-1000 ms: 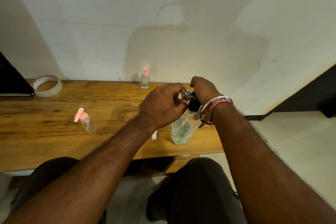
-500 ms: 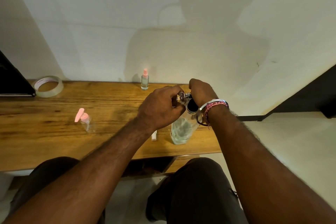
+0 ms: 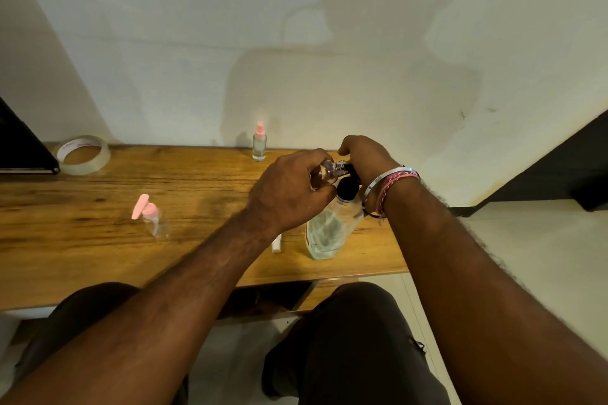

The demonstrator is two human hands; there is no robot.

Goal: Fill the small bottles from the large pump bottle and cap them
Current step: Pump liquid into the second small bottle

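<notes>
The large clear pump bottle (image 3: 325, 233) stands near the wooden table's front edge, its black pump head under my right hand (image 3: 365, 158), which presses down on it. My left hand (image 3: 289, 191) holds a small clear bottle (image 3: 330, 171) tilted sideways, its open neck against the pump's nozzle. A small bottle with a pink pump cap (image 3: 153, 219) stands at the table's left middle. Another small bottle with a pink spray cap (image 3: 259, 143) stands by the wall. A small white piece (image 3: 277, 244) lies beside the large bottle, partly hidden by my left forearm.
A roll of clear tape (image 3: 84, 154) lies at the back left, next to a dark flat object (image 3: 19, 148) at the left edge. The wooden table (image 3: 82, 260) ends just right of the large bottle; my knees are below its front edge.
My right hand has dropped slightly on the pump head. My left hand and the small bottle have stayed at the nozzle with a small shift.
</notes>
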